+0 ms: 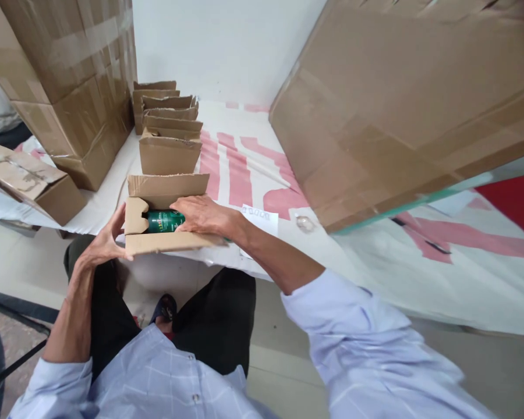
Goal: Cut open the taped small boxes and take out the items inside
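Note:
A small open cardboard box (166,189) lies at the table's near edge with a dark green bottle (163,221) lying on its side inside it. My right hand (203,214) rests palm down on the bottle's right end, fingers curled over it. My left hand (102,244) has its fingers spread against the box's left end flap. The box's far flap stands up and its near flap (170,241) juts toward me.
A row of several similar small boxes (168,125) runs away behind it. Big taped cartons stand at left (74,87) and right (402,105). A white label (259,215) and a tape roll (305,223) lie on the white-and-pink table cover (244,169).

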`<state>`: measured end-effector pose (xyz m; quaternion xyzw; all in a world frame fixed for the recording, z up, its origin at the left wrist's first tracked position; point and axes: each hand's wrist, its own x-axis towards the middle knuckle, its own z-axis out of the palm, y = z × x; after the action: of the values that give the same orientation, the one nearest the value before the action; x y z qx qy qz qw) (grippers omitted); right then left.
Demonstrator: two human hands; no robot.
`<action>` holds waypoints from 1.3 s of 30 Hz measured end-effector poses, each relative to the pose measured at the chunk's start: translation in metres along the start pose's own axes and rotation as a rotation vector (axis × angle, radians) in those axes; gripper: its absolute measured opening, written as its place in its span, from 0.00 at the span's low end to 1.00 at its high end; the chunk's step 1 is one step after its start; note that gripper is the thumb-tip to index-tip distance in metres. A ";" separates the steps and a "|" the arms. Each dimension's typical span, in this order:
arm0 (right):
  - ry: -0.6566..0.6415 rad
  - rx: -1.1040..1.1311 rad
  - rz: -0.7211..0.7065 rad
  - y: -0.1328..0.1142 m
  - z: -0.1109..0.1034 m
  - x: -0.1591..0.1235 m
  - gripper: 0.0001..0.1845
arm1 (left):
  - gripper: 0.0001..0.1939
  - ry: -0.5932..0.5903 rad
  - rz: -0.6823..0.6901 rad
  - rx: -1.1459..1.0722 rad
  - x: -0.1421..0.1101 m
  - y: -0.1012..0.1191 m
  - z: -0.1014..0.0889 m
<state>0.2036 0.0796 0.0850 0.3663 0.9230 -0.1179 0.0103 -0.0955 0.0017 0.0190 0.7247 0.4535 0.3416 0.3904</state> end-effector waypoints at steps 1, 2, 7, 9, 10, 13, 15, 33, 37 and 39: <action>-0.026 -0.022 -0.007 0.000 0.000 0.003 0.13 | 0.77 -0.007 -0.009 0.025 0.000 0.002 0.003; -0.043 -0.037 -0.015 0.000 0.001 0.006 0.11 | 0.74 -0.001 -0.010 0.044 0.000 0.004 0.007; -0.053 0.021 -0.136 0.006 0.012 0.013 0.14 | 0.61 0.100 0.052 0.151 -0.001 0.016 0.021; -0.042 0.048 -0.165 0.010 0.018 0.013 0.18 | 0.60 0.104 0.052 0.162 -0.003 0.017 0.023; -0.039 0.048 -0.159 0.012 0.020 0.013 0.20 | 0.60 0.108 0.049 0.163 -0.004 0.017 0.023; -0.029 0.046 -0.121 0.014 0.025 0.008 0.26 | 0.61 0.116 0.046 0.160 -0.004 0.014 0.022; -0.008 0.071 -0.091 0.014 0.026 0.001 0.31 | 0.60 0.113 0.050 0.149 -0.002 0.011 0.022; 0.781 1.171 -0.105 0.017 -0.004 -0.038 0.46 | 0.67 0.002 -0.022 0.049 0.014 0.000 0.022; 0.924 1.251 -0.135 0.017 -0.017 -0.037 0.38 | 0.55 0.081 -0.056 0.166 0.008 0.015 -0.015; 0.955 1.286 -0.143 0.014 -0.021 -0.036 0.36 | 0.41 0.272 0.002 0.196 0.011 0.037 -0.030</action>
<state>0.2410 0.0701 0.1061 0.2514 0.6001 -0.4573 -0.6063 -0.1019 0.0091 0.0668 0.7068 0.5324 0.3913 0.2526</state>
